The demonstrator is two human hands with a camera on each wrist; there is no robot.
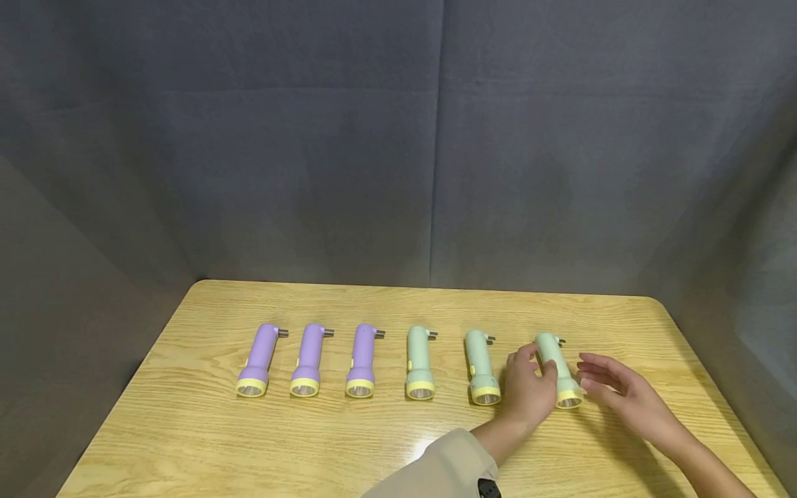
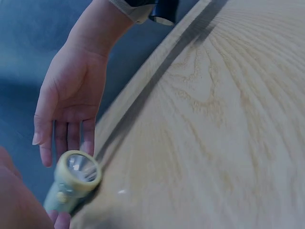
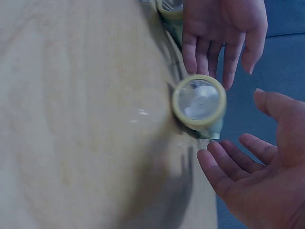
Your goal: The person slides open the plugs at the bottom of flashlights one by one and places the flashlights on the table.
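A pale green flashlight (image 1: 558, 366) with a yellow rim lies at the right end of a row, lens toward me. Close along its left side is my left hand (image 1: 528, 387), fingers loosely extended and the thumb overlapping its body in the head view; I cannot tell whether they touch. On the other side, my right hand (image 1: 631, 398) hovers beside the lens end, its fingers spread and holding nothing. In the right wrist view the lens (image 3: 199, 99) sits between both hands. The left wrist view shows a switch (image 2: 62, 196) on the flashlight.
Two more green flashlights (image 1: 419, 360) (image 1: 479, 363) and three purple flashlights (image 1: 258, 360) (image 1: 309, 356) (image 1: 362, 356) continue the row leftward, metal plug prongs pointing right. They lie on a wooden table (image 1: 249, 443). Dark grey cloth (image 1: 311, 138) hangs behind and at both sides.
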